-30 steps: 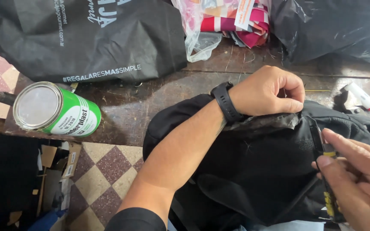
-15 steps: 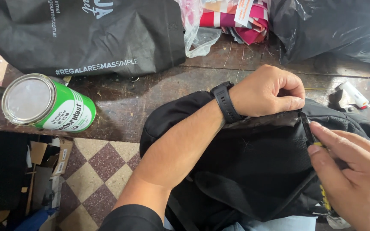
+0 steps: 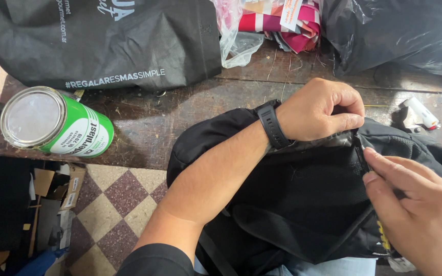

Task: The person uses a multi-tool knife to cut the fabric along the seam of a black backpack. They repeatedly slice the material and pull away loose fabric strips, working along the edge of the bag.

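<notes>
Backpack (image 3: 303, 204), black and rumpled, pinched by left hand (image 3: 318, 110); right hand (image 3: 415, 209) fingers grip its zipper.

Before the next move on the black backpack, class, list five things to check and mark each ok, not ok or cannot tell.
1. Left hand pinches the fabric of the black backpack at the top of the zip line: ok.
2. Right hand has its fingertips at the zip: ok.
3. Zip slider actually held between the fingertips: cannot tell, they cover it.
4. Backpack supported: ok, it lies partly on the wooden table and partly over the lap.
5. Green tin lies on its side near the table edge, apart from the backpack: ok for now.
</notes>
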